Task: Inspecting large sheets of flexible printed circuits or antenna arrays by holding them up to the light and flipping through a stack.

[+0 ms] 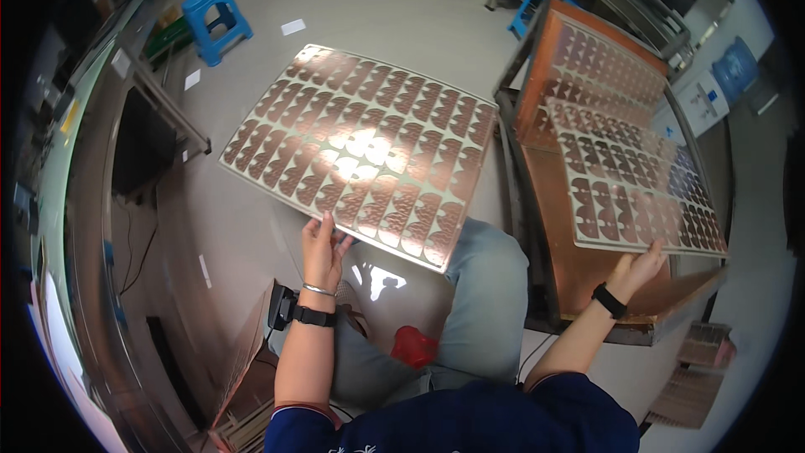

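My left hand (323, 253) grips the near edge of a large circuit board panel (289, 169), thumb on top and fingers underneath. The panel is thin, pale-edged and covered with rows of copper-coloured shapes; light glares off its middle. My right hand (641, 268) is closed on the near edge of a second circuit board panel (625, 220) with a similar pattern. This one sits tilted over a copper-lined stand (549, 193). Against the stand's upright back the same pattern appears dimmer; whether that is a reflection or another panel, I cannot tell.
A glass-topped table (80, 134) runs along the left. Blue stools (216, 21) stand further off, and a water dispenser (703, 102) is at the far right. A red object (414, 346) lies between my legs. An open box (243, 386) is at lower left.
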A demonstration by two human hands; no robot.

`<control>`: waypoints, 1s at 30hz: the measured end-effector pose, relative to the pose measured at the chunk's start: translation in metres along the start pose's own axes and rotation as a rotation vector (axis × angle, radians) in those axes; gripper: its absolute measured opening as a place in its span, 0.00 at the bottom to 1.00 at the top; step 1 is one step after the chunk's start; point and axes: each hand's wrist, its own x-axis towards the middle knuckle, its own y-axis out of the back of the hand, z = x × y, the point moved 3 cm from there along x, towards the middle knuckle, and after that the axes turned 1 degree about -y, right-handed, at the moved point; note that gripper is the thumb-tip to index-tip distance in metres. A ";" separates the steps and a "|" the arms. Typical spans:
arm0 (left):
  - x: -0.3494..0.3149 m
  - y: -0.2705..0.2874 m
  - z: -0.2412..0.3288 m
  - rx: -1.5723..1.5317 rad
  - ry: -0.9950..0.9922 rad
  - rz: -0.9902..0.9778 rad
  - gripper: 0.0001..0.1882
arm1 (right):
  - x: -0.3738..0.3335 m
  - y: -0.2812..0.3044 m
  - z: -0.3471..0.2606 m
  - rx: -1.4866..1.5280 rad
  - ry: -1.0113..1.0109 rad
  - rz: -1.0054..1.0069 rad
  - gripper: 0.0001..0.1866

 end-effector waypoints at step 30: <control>0.009 0.025 0.047 -0.051 -0.215 0.032 0.11 | -0.045 -0.174 0.172 -0.427 -0.394 -1.210 0.25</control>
